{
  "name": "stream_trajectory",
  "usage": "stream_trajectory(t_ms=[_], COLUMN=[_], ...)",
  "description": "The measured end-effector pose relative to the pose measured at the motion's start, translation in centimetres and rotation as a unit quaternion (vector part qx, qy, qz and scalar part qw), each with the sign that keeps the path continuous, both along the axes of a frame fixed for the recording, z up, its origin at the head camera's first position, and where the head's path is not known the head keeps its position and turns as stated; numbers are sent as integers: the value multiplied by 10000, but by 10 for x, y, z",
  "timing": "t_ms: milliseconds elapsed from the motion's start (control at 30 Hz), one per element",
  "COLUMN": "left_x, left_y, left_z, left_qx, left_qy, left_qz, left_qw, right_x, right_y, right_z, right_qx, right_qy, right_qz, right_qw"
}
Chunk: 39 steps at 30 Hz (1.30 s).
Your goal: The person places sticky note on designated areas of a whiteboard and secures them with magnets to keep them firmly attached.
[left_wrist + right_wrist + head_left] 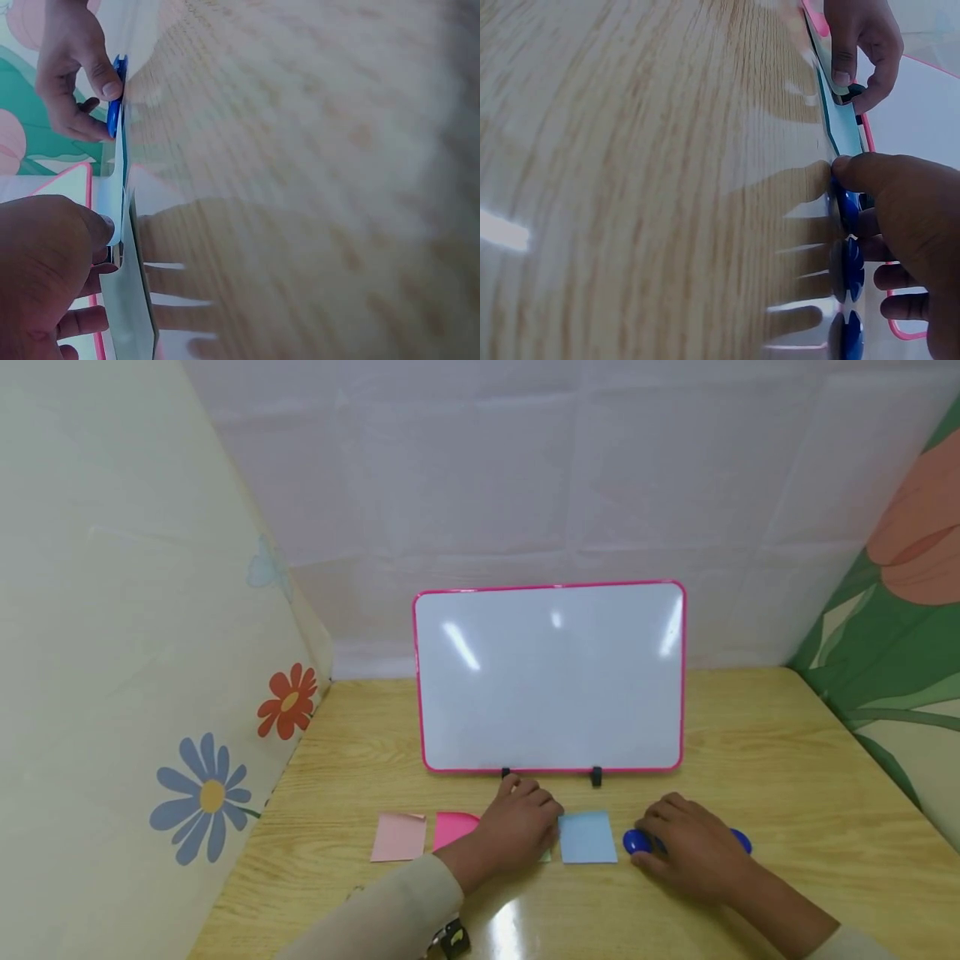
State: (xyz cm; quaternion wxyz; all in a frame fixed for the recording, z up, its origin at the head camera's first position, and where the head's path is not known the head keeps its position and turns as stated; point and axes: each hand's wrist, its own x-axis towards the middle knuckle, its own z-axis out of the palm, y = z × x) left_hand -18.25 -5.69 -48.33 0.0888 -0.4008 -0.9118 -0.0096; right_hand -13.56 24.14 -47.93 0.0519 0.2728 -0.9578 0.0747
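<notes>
My left hand [519,822] is over a pale green sticky note [546,856], mostly hidden beneath it in the head view. Its thumb and forefinger pinch at the edge of the green note [129,315], beside a light blue sticky note [588,837]. My right hand [693,847] is at a row of round blue magnets. Its thumb and forefinger grip the two sides of the nearest blue magnet [637,842]. In the right wrist view, a second magnet [851,268] and a third magnet [850,335] lie under the other fingers.
Behind the hands a whiteboard [551,685] with a pink frame stands upright on black feet [596,776]. To the left lie a pale pink sticky note [399,837] and a bright pink one [453,828]. A small dark object [453,937] is by the left sleeve.
</notes>
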Motion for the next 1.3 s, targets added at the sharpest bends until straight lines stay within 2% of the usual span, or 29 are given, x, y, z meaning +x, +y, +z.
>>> stream_trajectory(t_ms=[200, 567, 933, 1300], left_x=[-2, -5, -7, -9], left_y=[2, 9, 14, 18], left_z=[-1, 1, 1, -1], left_qx=[-143, -262, -187, -282], left_qy=[95, 97, -198, -111], left_qz=[4, 245, 410, 498], left_qw=[9999, 9993, 9988, 9983], right_x=[1, 1, 0, 0], right_y=[-1, -2, -3, -4], right_z=[1, 2, 3, 7], right_qx=[12, -49, -51, -174], right_qy=[-44, -91, -134, -169], right_qz=[-18, -54, 2, 62], right_qw=[10000, 9999, 9999, 9997])
